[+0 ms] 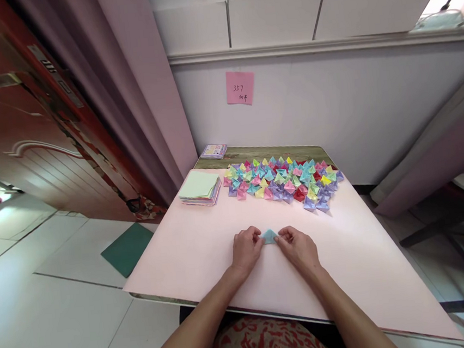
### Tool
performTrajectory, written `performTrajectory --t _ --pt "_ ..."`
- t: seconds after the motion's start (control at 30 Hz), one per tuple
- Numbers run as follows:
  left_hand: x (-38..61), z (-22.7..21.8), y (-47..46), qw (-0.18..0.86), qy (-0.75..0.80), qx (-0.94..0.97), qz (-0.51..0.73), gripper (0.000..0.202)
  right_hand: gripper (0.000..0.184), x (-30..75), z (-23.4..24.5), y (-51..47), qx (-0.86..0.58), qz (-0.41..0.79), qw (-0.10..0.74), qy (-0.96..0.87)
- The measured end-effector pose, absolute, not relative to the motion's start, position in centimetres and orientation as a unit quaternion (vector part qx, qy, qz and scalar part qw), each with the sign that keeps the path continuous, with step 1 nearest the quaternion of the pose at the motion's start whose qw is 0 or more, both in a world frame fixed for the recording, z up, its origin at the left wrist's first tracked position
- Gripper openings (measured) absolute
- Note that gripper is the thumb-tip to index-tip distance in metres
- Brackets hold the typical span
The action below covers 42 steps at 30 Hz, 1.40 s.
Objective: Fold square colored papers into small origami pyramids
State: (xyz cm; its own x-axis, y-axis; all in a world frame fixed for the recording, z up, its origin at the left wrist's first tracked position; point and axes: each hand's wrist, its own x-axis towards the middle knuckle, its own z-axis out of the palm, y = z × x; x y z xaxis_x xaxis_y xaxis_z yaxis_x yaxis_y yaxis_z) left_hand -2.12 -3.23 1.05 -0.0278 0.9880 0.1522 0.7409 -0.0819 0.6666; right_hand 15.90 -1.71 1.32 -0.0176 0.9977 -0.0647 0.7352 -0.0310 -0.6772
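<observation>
Between my hands, near the front of the pink-covered table (206,242), is a small light-blue folded paper triangle (269,236) with its point away from me. My left hand (247,248) pinches its left corner between thumb and fingers. At the right corner, my right hand (299,248) grips the paper in the same way, fingers curled. Beyond the hands lie many folded paper pieces (282,180) in purple, pink, blue, yellow, green and red, set close together in rows. To their left sits a stack of square paper sheets (199,187), pale green on top.
A smaller pack of printed paper (214,151) lies at the back left corner. On the wall behind hangs a pink note (240,88) with handwriting. A dark green sheet (127,249) lies on the tiled floor at left, near a red-brown door (26,122) and a purple curtain (141,84).
</observation>
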Motion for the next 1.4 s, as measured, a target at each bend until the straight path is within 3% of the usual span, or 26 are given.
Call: performTrajectory --t 0.23,0.37,0.57,0.8,0.93,1.07,1.1,1.2,1.4 --pt "-1.3 0.1 -3.6 0.055 0.624 0.738 0.251 0.004 0.017 14.7 1.5 -1.1 -0.704 0.250 0.191 -0.637" --pt "-0.9 0.1 -5.0 -0.019 0.543 0.818 0.187 0.019 0.019 14.5 2.2 -0.2 -0.676 0.226 0.157 -0.683" --pt "-0.9 0.3 -6.9 -0.030 0.538 0.823 0.178 0.041 0.021 13.5 3.0 2.3 -0.658 0.244 0.100 -0.705" --pt "-1.2 0.2 -7.5 -0.007 0.541 0.810 0.225 0.034 0.014 13.5 3.0 2.7 -0.660 0.294 0.108 -0.683" --pt "-1.9 0.1 -7.3 0.061 0.536 0.767 0.348 0.034 0.019 14.1 2.5 1.6 -0.638 0.333 0.184 -0.669" --pt "-2.1 0.0 -5.7 0.308 0.568 0.569 0.508 0.027 0.036 13.8 1.0 0.6 -0.526 0.525 0.481 -0.465" --pt "-1.9 0.1 -5.0 0.384 0.565 0.509 0.523 0.029 0.038 13.5 0.6 0.5 -0.504 0.544 0.510 -0.436" --pt "-1.1 0.4 -3.3 0.534 0.530 0.396 0.526 0.036 0.040 12.9 -0.1 0.1 -0.478 0.565 0.523 -0.423" --pt "-0.7 0.7 -2.1 0.578 0.504 0.377 0.520 0.030 0.038 13.4 -0.2 0.0 -0.445 0.621 0.482 -0.429"
